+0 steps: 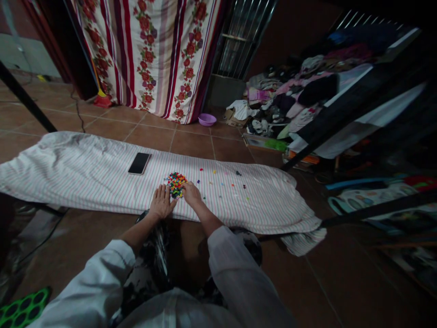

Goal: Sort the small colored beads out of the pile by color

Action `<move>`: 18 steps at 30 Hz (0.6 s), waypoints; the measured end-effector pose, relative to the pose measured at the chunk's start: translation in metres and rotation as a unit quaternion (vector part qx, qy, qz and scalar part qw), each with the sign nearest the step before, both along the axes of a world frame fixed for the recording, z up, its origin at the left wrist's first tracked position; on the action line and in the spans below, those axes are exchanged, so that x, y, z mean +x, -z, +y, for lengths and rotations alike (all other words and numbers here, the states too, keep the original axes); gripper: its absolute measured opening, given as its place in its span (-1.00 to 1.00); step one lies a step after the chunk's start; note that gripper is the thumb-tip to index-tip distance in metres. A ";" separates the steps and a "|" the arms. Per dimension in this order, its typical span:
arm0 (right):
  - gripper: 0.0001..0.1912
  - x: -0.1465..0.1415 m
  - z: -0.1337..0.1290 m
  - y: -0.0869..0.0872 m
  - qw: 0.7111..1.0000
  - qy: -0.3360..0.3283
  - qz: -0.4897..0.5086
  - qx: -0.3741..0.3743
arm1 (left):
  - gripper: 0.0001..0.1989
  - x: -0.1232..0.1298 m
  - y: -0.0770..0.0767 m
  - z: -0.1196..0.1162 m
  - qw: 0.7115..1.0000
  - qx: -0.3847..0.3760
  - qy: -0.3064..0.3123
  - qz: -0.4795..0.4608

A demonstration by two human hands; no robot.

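A heap of small, bead-like coloured pieces (pixel 176 181) lies on a striped cloth (pixel 102 168) in front of me. My left hand (pixel 162 202) rests flat at the heap's near left edge, fingers stretched out and thumb toward the heap. At the right edge of the heap, my right hand (pixel 191 193) has its fingers curled together and touching the pieces; whatever is between the fingertips is hidden. To the right, single pieces and tiny groups are spread apart on the cloth, among them a dark cluster (pixel 238 173), a red piece (pixel 201 169) and a yellow piece (pixel 215 171).
A phone (pixel 139 163) lies on the cloth left of the heap. Beyond, on the tiled floor, are a purple basin (pixel 207 120) and a red broom (pixel 102 99) beside a floral curtain (pixel 146 54). Clothes (pixel 290 95) are piled at the right. Dark posts flank the cloth.
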State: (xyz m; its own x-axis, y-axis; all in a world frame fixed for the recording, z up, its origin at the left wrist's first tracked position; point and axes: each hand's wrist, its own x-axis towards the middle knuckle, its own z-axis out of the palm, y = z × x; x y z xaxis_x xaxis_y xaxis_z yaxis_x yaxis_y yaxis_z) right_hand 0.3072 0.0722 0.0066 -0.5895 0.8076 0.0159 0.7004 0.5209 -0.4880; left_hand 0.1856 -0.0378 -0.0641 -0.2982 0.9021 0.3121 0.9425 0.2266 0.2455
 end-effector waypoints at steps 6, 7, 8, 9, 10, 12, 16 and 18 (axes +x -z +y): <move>-0.79 0.001 0.003 0.003 0.998 0.004 0.058 0.014 | -0.25 0.001 -0.004 -0.002 1.000 0.003 0.005 -0.018; -0.80 0.004 0.005 0.005 0.997 0.016 0.077 0.016 | -0.25 0.001 -0.005 -0.003 1.000 0.005 0.006 -0.022; -0.81 0.008 0.007 0.006 0.995 0.031 0.094 0.015 | -0.25 0.001 -0.005 -0.003 1.000 0.007 0.007 -0.025; -0.82 0.014 0.009 0.008 0.993 0.045 0.109 0.014 | -0.25 0.001 -0.005 -0.003 1.000 0.010 0.008 -0.027; -0.81 0.022 0.012 0.010 0.991 0.058 0.121 0.015 | -0.25 0.001 -0.005 -0.004 0.999 0.013 0.009 -0.028; -0.80 0.042 0.017 0.013 0.988 0.073 0.132 0.022 | -0.25 0.001 -0.005 -0.004 1.000 0.014 0.009 -0.027; -0.77 0.088 0.021 0.019 0.988 0.097 0.106 0.051 | -0.24 0.003 -0.005 -0.002 1.000 0.008 -0.002 -0.020; -0.77 0.104 0.019 0.022 0.990 0.098 0.087 0.055 | -0.24 0.004 -0.005 0.000 1.000 0.012 -0.006 -0.023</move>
